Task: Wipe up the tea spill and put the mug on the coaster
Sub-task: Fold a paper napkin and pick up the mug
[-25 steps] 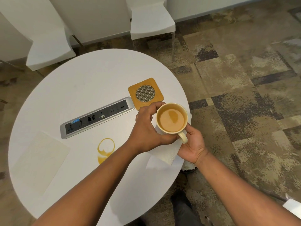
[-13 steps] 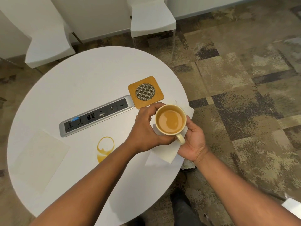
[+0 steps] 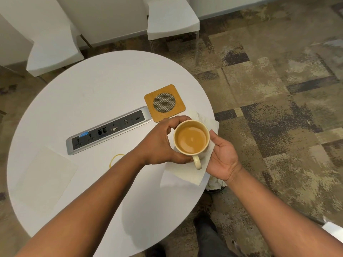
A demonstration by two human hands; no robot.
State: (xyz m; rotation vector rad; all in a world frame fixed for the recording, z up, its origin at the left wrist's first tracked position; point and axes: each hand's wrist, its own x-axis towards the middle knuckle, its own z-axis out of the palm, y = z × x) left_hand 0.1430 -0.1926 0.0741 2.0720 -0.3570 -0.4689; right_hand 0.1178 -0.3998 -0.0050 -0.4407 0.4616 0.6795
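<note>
1. The left hand (image 3: 159,143) curls around the far-left side of the mug (image 3: 191,140), fingers on its rim and wall and thumb on the near side, so the hand is closed on the cup just right of the frame's centre.
2. The right hand (image 3: 223,160) lies palm-up and cupped under a white paper napkin (image 3: 185,173), its fingers against the mug's right side; whether it pinches the napkin or only supports it I cannot tell, since the cup hides the contact.
3. The mug is nearly full of milky tea, its handle pointing toward the lower edge of the frame; it appears lifted above the napkin.
4. The wooden coaster (image 3: 164,102), with a round mesh centre, sits empty just above the mug, beside the right end of the power strip (image 3: 109,129).
5. The tea spill (image 3: 115,158) is a yellow ring left of centre on the table (image 3: 89,86), partly hidden by the left forearm and not yet wiped.
6. Risk: the cup is full, so a tilt or a jolt on the way to the coaster could slop tea over the rim.
7. Risk: any fresh spill near the power strip could reach its sockets.
8. Risk: the napkin overhangs the table edge and could slip off.
</note>
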